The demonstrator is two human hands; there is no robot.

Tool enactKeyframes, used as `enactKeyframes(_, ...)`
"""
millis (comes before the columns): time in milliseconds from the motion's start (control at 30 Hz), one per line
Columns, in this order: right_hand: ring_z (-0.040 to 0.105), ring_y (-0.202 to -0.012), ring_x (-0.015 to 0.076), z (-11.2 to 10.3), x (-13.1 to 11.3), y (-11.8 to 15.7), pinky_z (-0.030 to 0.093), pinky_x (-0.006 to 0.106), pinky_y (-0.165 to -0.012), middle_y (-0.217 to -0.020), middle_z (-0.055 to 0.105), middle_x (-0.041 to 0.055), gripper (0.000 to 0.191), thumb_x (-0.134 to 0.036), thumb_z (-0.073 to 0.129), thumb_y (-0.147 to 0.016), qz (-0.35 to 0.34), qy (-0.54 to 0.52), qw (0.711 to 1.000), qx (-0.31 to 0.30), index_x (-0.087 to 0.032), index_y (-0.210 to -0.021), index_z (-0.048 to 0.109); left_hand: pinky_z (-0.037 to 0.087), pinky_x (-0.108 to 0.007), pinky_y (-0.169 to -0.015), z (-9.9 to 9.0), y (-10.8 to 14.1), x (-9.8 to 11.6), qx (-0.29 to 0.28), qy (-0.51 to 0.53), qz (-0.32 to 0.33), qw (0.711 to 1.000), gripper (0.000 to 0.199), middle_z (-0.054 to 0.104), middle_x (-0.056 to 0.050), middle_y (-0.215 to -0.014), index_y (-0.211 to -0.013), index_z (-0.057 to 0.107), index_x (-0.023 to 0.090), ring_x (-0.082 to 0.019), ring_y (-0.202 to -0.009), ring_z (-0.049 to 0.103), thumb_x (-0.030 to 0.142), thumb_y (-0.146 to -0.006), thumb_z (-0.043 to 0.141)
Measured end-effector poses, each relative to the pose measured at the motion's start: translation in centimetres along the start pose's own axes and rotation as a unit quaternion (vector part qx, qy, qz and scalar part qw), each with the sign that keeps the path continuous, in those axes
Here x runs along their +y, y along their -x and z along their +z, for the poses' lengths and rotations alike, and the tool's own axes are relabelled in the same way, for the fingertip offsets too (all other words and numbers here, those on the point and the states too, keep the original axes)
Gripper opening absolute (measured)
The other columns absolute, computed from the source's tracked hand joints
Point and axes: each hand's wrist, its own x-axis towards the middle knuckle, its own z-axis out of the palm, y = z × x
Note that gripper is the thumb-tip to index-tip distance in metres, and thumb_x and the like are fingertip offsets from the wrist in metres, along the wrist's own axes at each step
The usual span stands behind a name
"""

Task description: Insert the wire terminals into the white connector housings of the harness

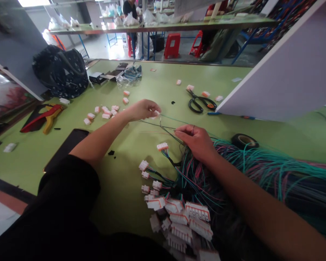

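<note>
My left hand [145,110] is closed on a small white connector [155,114] above the green table. Thin dark wires [167,127] run between the two hands, one with a bare-looking tip. Fingers pinched, my right hand [194,139] grips those wires near their ends. Under the right forearm lies a thick bundle of green, pink and dark wires [250,163]. White connectors with orange edges [179,217] are fitted on many wire ends close to my body. A wired connector [162,146] rests just in front of the right hand.
Loose connectors [105,112] lie left of my left hand. Black-handled scissors [199,101] and a black tape roll [244,140] are to the right. Red-and-yellow pliers [46,117], a dark bag [61,70] and a slanted white panel [277,69] flank the table [157,87].
</note>
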Motion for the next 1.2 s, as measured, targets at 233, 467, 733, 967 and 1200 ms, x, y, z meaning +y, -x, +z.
enactKeyframes(233, 0.045, -0.056, 0.0106, -0.2, -0.1, 0.6, 0.037, 0.027, -0.058, -0.058, 0.056, -0.0019, 0.012, -0.028, 0.056, -0.066, -0.062, 0.028, 0.996, 0.056, -0.019, -0.058, 0.059, 0.048, -0.018, -0.050, 4.2, 2.4, 2.1, -0.140, 0.482, -0.037, 0.864, 0.025, 0.064, 0.000, -0.070, -0.109, 0.056, 0.015, -0.008, -0.054, 0.061, 0.019, -0.085, 0.053)
enactKeyframes(467, 0.040, -0.052, 0.0092, -0.5, -0.8, 1.4, 0.033, 0.025, -0.052, -0.052, 0.049, -0.0027, 0.012, -0.024, 0.052, -0.065, -0.089, 0.063, 0.993, 0.048, -0.019, -0.055, 0.054, 0.054, -0.017, -0.067, 4.7, 2.7, 2.3, -0.124, 0.581, -0.065, 0.802, 0.010, 0.068, -0.004, -0.080, -0.087, 0.058, 0.011, -0.008, -0.068, 0.065, 0.010, -0.084, 0.049)
enactKeyframes(733, 0.034, -0.048, 0.0079, -0.6, -1.1, 1.6, 0.029, 0.025, -0.049, -0.048, 0.043, -0.0040, 0.013, -0.023, 0.049, -0.064, -0.089, 0.081, 0.992, 0.033, -0.019, -0.052, 0.049, 0.055, -0.025, -0.079, 5.1, 2.7, 2.0, -0.148, 0.566, -0.052, 0.810, 0.043, 0.065, -0.006, -0.107, -0.112, 0.056, 0.015, -0.011, -0.080, 0.067, -0.002, -0.073, 0.053)
enactKeyframes(967, 0.032, -0.046, 0.0078, -0.7, -1.0, 1.6, 0.028, 0.025, -0.047, -0.045, 0.041, -0.0043, 0.012, -0.023, 0.048, -0.061, -0.093, 0.090, 0.991, 0.015, -0.020, -0.050, 0.047, 0.055, -0.024, -0.076, 5.2, 2.8, 1.8, -0.142, 0.543, -0.019, 0.827, 0.040, 0.062, -0.007, -0.110, -0.107, 0.058, 0.014, -0.013, -0.082, 0.067, 0.003, -0.069, 0.060)
enactKeyframes(1200, 0.034, -0.048, 0.0085, -0.6, -1.0, 1.6, 0.029, 0.025, -0.049, -0.046, 0.042, -0.0043, 0.010, -0.022, 0.048, -0.060, -0.091, 0.105, 0.990, 0.011, -0.020, -0.049, 0.048, 0.055, -0.024, -0.074, 5.2, 2.8, 2.0, -0.142, 0.534, -0.006, 0.834, 0.039, 0.061, -0.006, -0.108, -0.102, 0.058, 0.014, -0.013, -0.080, 0.065, 0.006, -0.065, 0.064)
